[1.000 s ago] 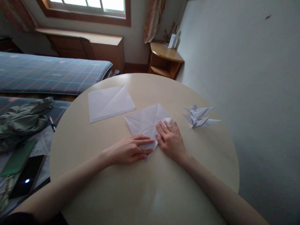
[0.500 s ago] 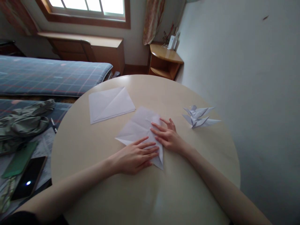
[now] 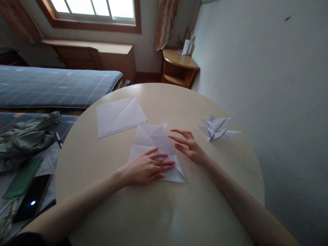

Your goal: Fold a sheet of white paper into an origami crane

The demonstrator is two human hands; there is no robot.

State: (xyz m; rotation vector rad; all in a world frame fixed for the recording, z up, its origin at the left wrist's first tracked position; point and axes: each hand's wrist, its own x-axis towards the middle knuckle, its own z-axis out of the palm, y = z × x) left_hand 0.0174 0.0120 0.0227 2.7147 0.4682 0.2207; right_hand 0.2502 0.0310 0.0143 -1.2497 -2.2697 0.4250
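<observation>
A creased white sheet of paper [image 3: 150,136] lies on the round cream table [image 3: 159,218], with a folded flap along its right side. My left hand [image 3: 151,166] rests flat on the lower part of the sheet, fingers spread. Just off the sheet's right edge is my right hand [image 3: 189,145], its fingers apart and slightly bent, holding nothing. A stack of white paper [image 3: 120,116] with diagonal creases sits behind and to the left. Folded paper cranes [image 3: 217,128] stand on the table to the right.
Left of the table are a dark phone [image 3: 33,198], a green case [image 3: 23,177], a pen [image 3: 58,139] and a grey-green cloth [image 3: 30,133]. A plaid mattress [image 3: 58,85] lies beyond. The wall [image 3: 282,102] borders the right side.
The creased sheet has turned, its top corner swinging left and its lower tip right. My right hand has come off the paper and moved slightly right. My left hand still presses on it.
</observation>
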